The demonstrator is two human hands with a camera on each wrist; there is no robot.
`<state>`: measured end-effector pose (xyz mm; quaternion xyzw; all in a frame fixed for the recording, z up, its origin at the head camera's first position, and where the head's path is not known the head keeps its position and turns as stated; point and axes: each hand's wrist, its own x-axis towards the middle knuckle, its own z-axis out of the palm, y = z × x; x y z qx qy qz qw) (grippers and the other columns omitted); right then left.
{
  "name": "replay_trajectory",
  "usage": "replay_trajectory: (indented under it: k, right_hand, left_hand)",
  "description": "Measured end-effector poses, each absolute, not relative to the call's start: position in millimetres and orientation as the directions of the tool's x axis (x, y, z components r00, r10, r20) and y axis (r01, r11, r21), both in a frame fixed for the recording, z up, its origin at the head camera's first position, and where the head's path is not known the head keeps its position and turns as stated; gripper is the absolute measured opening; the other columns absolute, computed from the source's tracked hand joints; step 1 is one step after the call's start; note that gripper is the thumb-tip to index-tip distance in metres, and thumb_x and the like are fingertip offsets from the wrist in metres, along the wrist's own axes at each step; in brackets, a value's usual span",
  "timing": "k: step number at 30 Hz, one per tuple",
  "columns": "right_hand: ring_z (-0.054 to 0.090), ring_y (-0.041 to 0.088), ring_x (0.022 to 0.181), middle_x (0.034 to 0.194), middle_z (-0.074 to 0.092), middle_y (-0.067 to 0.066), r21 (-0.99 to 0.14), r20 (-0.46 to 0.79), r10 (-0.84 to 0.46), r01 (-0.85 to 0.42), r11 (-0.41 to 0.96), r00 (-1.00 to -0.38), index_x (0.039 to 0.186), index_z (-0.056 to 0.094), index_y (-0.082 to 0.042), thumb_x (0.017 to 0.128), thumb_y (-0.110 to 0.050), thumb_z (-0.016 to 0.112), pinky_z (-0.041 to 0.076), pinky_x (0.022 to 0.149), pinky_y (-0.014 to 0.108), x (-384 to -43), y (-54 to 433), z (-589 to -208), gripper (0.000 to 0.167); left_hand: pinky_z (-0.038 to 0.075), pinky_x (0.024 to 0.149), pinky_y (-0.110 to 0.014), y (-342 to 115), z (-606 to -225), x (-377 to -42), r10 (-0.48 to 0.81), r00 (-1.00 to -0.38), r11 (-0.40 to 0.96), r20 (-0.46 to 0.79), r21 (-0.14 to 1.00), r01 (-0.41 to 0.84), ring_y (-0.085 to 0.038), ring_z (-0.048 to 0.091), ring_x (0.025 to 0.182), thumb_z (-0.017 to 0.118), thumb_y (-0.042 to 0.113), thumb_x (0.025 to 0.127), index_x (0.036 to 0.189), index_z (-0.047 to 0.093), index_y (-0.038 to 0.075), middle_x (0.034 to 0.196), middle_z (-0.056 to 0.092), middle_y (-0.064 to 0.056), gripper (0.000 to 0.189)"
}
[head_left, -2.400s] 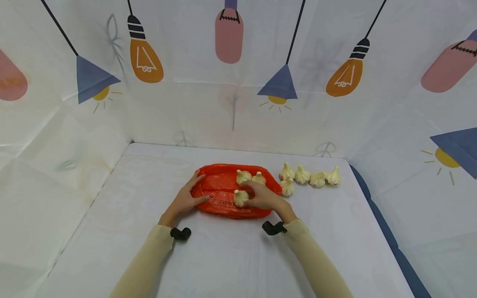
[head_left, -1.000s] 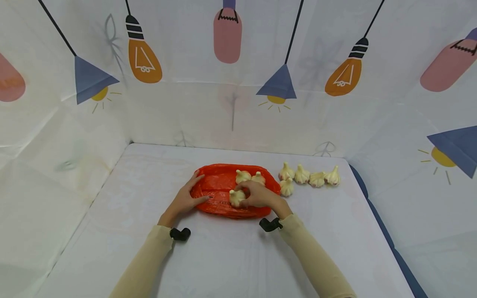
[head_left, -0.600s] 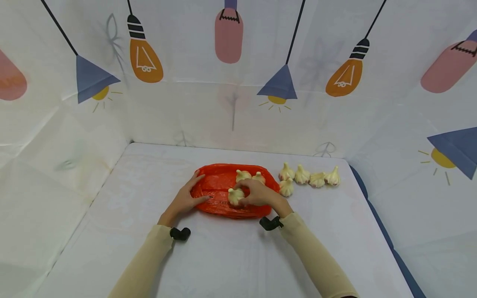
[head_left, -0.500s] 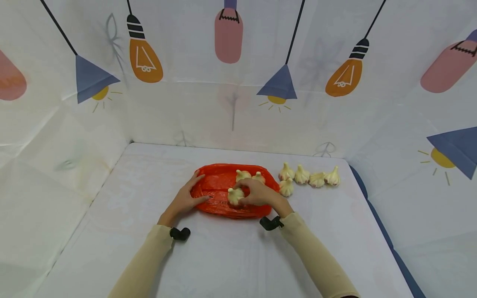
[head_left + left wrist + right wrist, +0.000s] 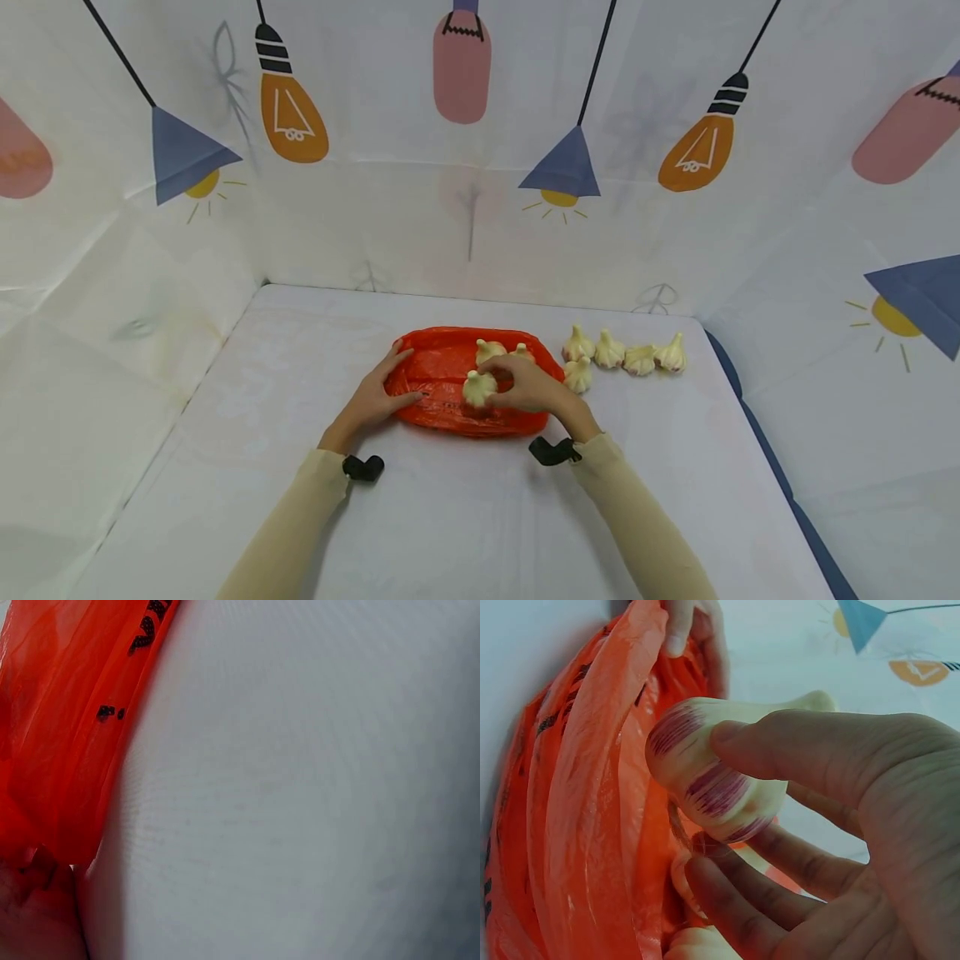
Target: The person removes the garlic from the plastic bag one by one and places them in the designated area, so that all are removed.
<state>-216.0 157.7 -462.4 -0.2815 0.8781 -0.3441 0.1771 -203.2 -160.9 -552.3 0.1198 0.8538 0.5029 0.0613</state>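
Note:
A red plastic bag (image 5: 427,358) lies opened wide on the table, black print along its front side. At its left end my left hand (image 5: 372,398) grips the rim, thumb on the front edge and fingers on the far side; the left wrist view shows mostly bag and white tabletop. Over the bag's right half my right hand (image 5: 528,387) holds a garlic bulb (image 5: 479,388) between thumb and fingers. Purple streaks mark this garlic bulb (image 5: 712,769) in the right wrist view. Two more bulbs (image 5: 490,351) sit inside the bag behind it, one partly hidden by my right hand.
Right of the bag, several garlic bulbs (image 5: 608,350) stand in a loose row on the white table (image 5: 450,517). One bulb (image 5: 577,375) is close against the bag's right end. A patterned white curtain (image 5: 480,225) rises behind the table.
My right hand first shifted the garlic bulb left over the bag, then raised it slightly and moved a little back right. My left hand stays at the bag's left rim.

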Motion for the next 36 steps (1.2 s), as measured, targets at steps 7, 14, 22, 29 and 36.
replay_trajectory:
  k: [7, 14, 22, 29, 36]
  right_hand:
    - [0.066, 0.027, 0.112, 0.132, 0.064, 0.006, -0.748, -0.084, -0.598, -0.346, 0.566, -0.797, 0.131, 0.066, -0.010, 0.090, -0.019, 0.079, 0.058, 0.097, 0.043, -212.4, 162.0, -460.5, 0.045]
    - [0.063, 0.032, 0.120, 0.136, 0.063, 0.006, -0.761, -0.089, -0.577, -0.318, 0.565, -0.812, 0.133, 0.065, -0.012, 0.090, -0.021, 0.080, 0.055, 0.103, 0.050, -207.5, 164.5, -456.3, 0.046]
    - [0.062, 0.031, 0.123, 0.139, 0.060, 0.005, -0.764, -0.100, -0.552, -0.291, 0.575, -0.828, 0.134, 0.064, -0.015, 0.090, -0.024, 0.080, 0.056, 0.103, 0.045, -201.5, 166.9, -456.2, 0.048]
    - [0.061, 0.028, 0.123, 0.138, 0.060, 0.003, -0.769, -0.119, -0.528, -0.258, 0.585, -0.841, 0.135, 0.063, -0.016, 0.090, -0.024, 0.081, 0.056, 0.103, 0.043, -199.1, 169.1, -456.6, 0.049]
    - [0.062, 0.033, 0.124, 0.139, 0.060, 0.006, -0.770, -0.111, -0.519, -0.257, 0.585, -0.848, 0.135, 0.063, -0.016, 0.090, -0.024, 0.080, 0.056, 0.102, 0.046, -198.5, 170.1, -452.9, 0.049]
  left_hand:
    - [0.015, 0.126, -0.065, -160.7, -553.1, -203.0, 0.267, -0.963, 0.458, 0.021, 0.877, 0.146, -0.036, 0.011, 0.160, 0.082, 0.038, 0.087, 0.162, 0.035, 0.017, 0.175, 0.010, -0.002, 0.091]
    - [0.015, 0.125, -0.067, -160.6, -553.4, -203.1, 0.268, -0.963, 0.468, 0.029, 0.870, 0.157, -0.037, 0.012, 0.160, 0.082, 0.037, 0.087, 0.162, 0.035, 0.017, 0.175, 0.010, -0.003, 0.090]
    - [0.015, 0.125, -0.067, -159.7, -552.8, -203.6, 0.264, -0.964, 0.466, 0.010, 0.874, 0.136, -0.038, 0.011, 0.160, 0.082, 0.038, 0.087, 0.162, 0.035, 0.019, 0.175, 0.009, -0.003, 0.090]
    - [0.015, 0.126, -0.065, -160.0, -552.0, -203.4, 0.263, -0.965, 0.457, 0.001, 0.881, 0.126, -0.036, 0.011, 0.160, 0.082, 0.036, 0.087, 0.162, 0.035, 0.019, 0.175, 0.009, -0.002, 0.090]
    - [0.014, 0.126, -0.065, -159.9, -553.6, -204.1, 0.260, -0.965, 0.448, -0.008, 0.887, 0.114, -0.034, 0.010, 0.161, 0.082, 0.037, 0.087, 0.161, 0.035, 0.021, 0.175, 0.010, 0.001, 0.089]
